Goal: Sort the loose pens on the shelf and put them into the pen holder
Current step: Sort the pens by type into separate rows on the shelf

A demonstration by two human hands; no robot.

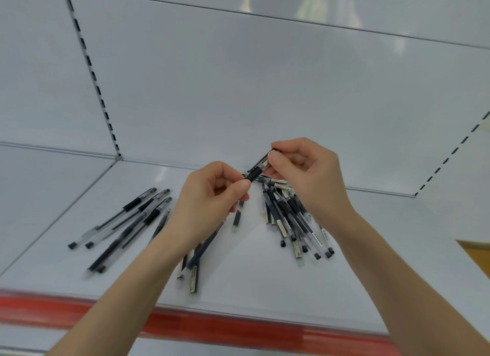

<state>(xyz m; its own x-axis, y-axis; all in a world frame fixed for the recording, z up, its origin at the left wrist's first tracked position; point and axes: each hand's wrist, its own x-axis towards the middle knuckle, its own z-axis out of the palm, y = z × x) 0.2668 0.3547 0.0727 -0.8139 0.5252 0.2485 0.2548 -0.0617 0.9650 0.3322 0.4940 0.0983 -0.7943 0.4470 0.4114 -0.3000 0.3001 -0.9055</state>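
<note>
pen [256,170] pinched end to end between left hand [212,196] and right hand [310,175], fingers [242,186] curled on it.
might slip into loose pile [294,220] beneath, scattering it toward near shelf [252,284] edge.

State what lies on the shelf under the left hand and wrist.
Several loose pens lie on the shelf beneath the left hand, lower ends showing below the wrist. Their upper parts are covered, so their number cannot be told.

hands [209,196] x2 | held pen [256,173] x1 | loose pens [291,217] ~20 | shelf [265,281] x1
</note>
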